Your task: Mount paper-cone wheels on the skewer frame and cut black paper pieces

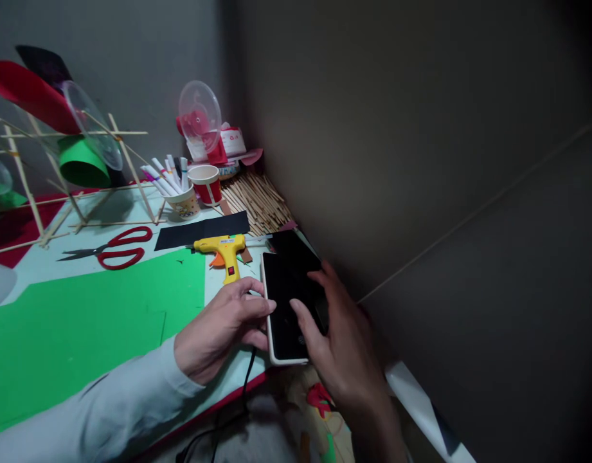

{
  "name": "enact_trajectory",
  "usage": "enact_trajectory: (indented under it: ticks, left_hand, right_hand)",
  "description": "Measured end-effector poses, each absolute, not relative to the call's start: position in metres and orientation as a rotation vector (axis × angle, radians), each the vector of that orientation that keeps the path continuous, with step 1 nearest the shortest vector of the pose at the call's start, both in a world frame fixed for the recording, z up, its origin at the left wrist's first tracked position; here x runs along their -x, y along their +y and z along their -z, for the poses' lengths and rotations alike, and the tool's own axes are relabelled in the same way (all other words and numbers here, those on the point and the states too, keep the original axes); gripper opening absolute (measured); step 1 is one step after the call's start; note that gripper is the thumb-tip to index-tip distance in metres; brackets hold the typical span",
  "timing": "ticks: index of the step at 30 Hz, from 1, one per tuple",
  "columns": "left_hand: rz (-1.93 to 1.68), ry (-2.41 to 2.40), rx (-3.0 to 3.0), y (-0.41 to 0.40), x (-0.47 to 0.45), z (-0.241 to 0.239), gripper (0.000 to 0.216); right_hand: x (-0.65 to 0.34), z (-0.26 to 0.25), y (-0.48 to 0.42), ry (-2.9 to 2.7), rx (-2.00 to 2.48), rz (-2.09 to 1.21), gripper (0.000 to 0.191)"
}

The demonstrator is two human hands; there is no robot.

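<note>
Left hand (228, 325) is gripping a dark-screened smartphone (287, 321) by its left edge, near the right end of the worktop (213, 281). Toward the left, a stick frame (134, 170) is standing behind red-handled scissors (99, 250) lying near a green sheet (107, 321). One paper cup (184, 206) is holding white tubes (168, 179) beside a red cup (209, 191); a yellow hot-glue gun (222, 244) is lying just left of the smartphone, with wooden sticks (257, 204) lying behind. Right hand (341, 347) is spreading thumb and fingers over the smartphone's front; whether they are touching, I cannot tell.
</note>
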State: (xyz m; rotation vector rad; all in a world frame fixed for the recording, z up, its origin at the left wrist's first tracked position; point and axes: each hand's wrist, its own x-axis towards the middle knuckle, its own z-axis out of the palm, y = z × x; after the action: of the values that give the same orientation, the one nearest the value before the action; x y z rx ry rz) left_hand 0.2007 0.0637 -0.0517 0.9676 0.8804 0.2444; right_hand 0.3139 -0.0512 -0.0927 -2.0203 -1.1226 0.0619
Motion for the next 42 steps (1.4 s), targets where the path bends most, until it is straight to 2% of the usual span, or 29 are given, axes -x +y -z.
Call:
enact_trajectory:
  ticks: [6, 13, 18, 24, 37, 42]
  left_hand:
    - [-0.187, 0.894, -0.924, 0.065, -0.164, 0.043, 0.03]
    - [-0.203, 0.94, -0.876, 0.057, -0.116, 0.031, 0.044]
    - [-0.309, 0.846, -0.998, 0.067, -0.107, 0.032, 0.04]
    - [-0.384, 0.788, -1.148, 0.082, -0.099, 0.045, 0.04]
    - [-0.514, 0.807, -1.179, 0.092, -0.077, 0.053, 0.036]
    - [-0.471, 0.818, -1.16, 0.099, -0.068, 0.055, 0.042]
  right_hand:
    - [-0.322, 0.095, -0.057, -1.059, 2.03, -0.141, 0.052]
    - [-0.313, 0.095, -0.057, -1.262, 2.085, 0.102, 0.048]
    - [-0.291, 0.075, -0.05, -1.258, 1.939, 0.318, 0.039]
    - [-0.246, 0.069, -0.018, -1.253, 1.616, -0.118, 0.044]
    - [-0.222, 0.079, 0.009, -0.92, 1.367, -0.454, 0.036]
    - [-0.211, 0.078, 0.011, -0.825, 1.229, -0.553, 0.036]
